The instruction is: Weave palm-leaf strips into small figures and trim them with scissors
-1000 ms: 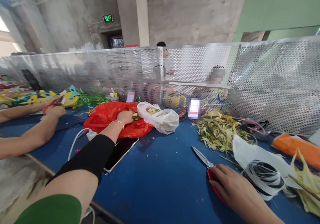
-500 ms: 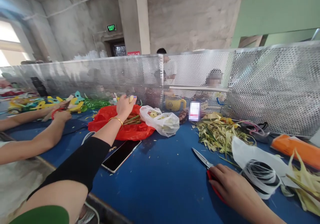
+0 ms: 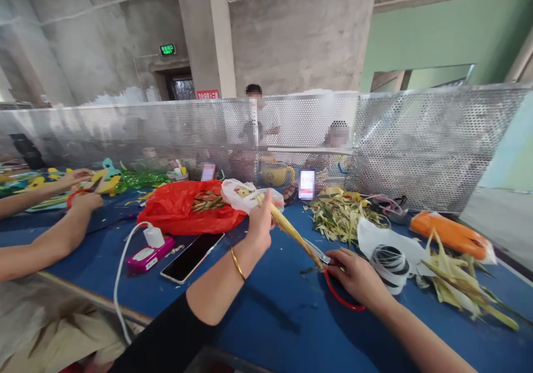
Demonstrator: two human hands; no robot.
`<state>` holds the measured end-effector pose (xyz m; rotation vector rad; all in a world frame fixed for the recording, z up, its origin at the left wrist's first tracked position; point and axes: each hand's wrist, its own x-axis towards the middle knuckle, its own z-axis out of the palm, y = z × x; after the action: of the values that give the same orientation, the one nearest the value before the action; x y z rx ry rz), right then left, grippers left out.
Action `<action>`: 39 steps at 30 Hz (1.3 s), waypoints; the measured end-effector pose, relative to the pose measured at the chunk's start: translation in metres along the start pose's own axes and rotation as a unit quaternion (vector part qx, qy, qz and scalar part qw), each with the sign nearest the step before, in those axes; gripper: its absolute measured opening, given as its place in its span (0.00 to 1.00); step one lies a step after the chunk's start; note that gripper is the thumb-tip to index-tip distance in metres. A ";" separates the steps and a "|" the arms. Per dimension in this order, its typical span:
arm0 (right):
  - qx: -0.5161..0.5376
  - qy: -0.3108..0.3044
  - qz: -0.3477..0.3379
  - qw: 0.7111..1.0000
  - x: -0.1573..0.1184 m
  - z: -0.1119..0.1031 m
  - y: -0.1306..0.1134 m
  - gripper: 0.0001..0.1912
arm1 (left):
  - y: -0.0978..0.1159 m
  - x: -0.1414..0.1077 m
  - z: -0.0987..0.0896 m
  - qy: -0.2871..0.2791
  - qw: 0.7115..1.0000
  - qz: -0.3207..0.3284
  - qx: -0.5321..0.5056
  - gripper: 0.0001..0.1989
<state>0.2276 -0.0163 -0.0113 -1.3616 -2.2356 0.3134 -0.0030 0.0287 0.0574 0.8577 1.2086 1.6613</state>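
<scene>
My left hand (image 3: 261, 226) is closed round a long pale-yellow plant stalk (image 3: 289, 227), which slants down to the right across the middle of the table. Its lower end is brown and frayed and lies by the scissors. My right hand (image 3: 353, 276) grips red-handled scissors (image 3: 318, 249), their blades behind the stalk's lower end. Whether the blades touch the stalk I cannot tell. Behind my left hand are a white plastic bag (image 3: 237, 191) and a red plastic bag (image 3: 166, 209) with thin stalks in it. A heap of dry husk strips (image 3: 339, 215) lies beyond my right hand.
On the blue table (image 3: 266, 317) lie a black phone (image 3: 192, 257), a magenta power adapter (image 3: 150, 255) with a white cable, a ribbon roll (image 3: 389, 265), an orange packet (image 3: 452, 235) and loose husks (image 3: 458, 284). A perforated metal screen (image 3: 416, 140) runs behind. At left, a co-worker's hands (image 3: 83, 195) hold scissors.
My left hand has come back from above the red bag towards the right, now with the stalk. My right hand has lifted the scissors to the stalk's lower end. The view has turned right.
</scene>
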 end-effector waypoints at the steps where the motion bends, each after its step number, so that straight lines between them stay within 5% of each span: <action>1: 0.058 0.017 0.009 0.998 0.001 0.002 -0.003 0.12 | -0.013 -0.007 0.004 0.004 0.999 -0.042 -0.014 0.29; 3: 0.195 0.043 0.036 0.979 0.005 0.008 -0.013 0.12 | -0.035 -0.016 0.010 0.005 0.991 -0.125 -0.051 0.29; 7: 0.452 0.121 0.113 0.876 0.022 0.019 -0.040 0.18 | -0.059 -0.022 0.013 0.016 0.980 -0.186 -0.064 0.27; 10: 0.522 0.205 0.185 0.807 0.041 0.020 -0.048 0.21 | -0.066 -0.021 0.011 -0.004 0.981 -0.188 -0.049 0.26; 13: 0.516 0.270 0.214 0.784 0.056 0.016 -0.038 0.24 | -0.067 -0.020 0.008 -0.079 0.976 -0.197 -0.038 0.25; 17: 0.482 0.283 0.206 0.804 0.060 0.007 -0.017 0.24 | -0.066 -0.020 0.005 -0.167 0.974 -0.152 0.031 0.18; 21: 0.435 0.258 0.210 0.837 0.052 0.004 -0.012 0.25 | -0.076 -0.026 0.004 -0.322 0.931 -0.058 0.162 0.11; 24: 0.436 0.224 0.207 0.847 0.049 0.007 -0.015 0.25 | -0.084 -0.035 0.006 -0.363 0.911 -0.010 0.197 0.10; 29: 0.477 0.181 0.216 0.832 0.048 0.011 -0.019 0.24 | -0.074 -0.038 0.009 -0.276 0.945 -0.076 0.157 0.07; 35: 0.300 0.040 0.140 0.943 0.040 0.021 -0.025 0.16 | -0.065 -0.030 0.008 -0.175 0.970 -0.122 0.115 0.08; 39: 0.310 0.022 0.157 0.937 0.036 0.026 -0.029 0.14 | -0.069 -0.027 0.007 -0.178 0.969 -0.124 0.117 0.07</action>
<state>0.1785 0.0031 -0.0102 -1.3282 -1.6520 0.9932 0.0313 0.0153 -0.0075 1.0504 1.2149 1.1215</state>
